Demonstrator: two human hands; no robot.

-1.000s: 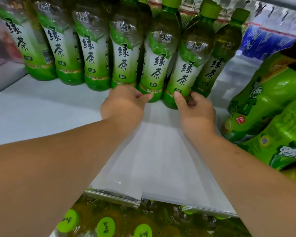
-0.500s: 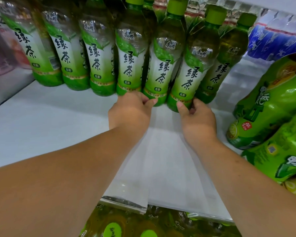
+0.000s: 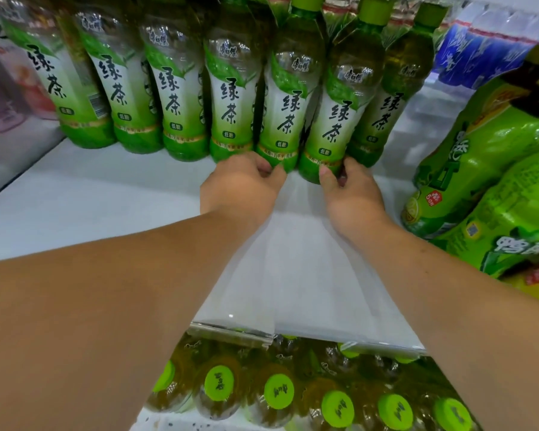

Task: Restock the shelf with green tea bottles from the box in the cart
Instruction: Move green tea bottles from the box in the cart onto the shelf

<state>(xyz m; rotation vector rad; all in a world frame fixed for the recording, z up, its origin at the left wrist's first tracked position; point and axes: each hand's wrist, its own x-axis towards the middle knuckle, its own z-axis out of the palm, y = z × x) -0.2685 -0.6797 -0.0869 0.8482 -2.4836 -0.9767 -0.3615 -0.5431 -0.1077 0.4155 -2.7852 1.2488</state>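
White shelf board (image 3: 75,200), clear plastic front strip (image 3: 231,332) — even, bright light

Green-and-white labelled tea bottles (image 3: 285,119) — lime caps (image 3: 279,391) — white shelf (image 3: 75,197)

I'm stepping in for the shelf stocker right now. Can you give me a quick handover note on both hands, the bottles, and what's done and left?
Left hand: fingers at the base of the fifth green tea bottle in the front row.
Right hand: gripping the base of the sixth bottle.
Done: seven bottles stand across the back of the white shelf.
Left: the shelf's front is bare; fill it. The cart's box is out of view. More capped bottles sit on the level below.
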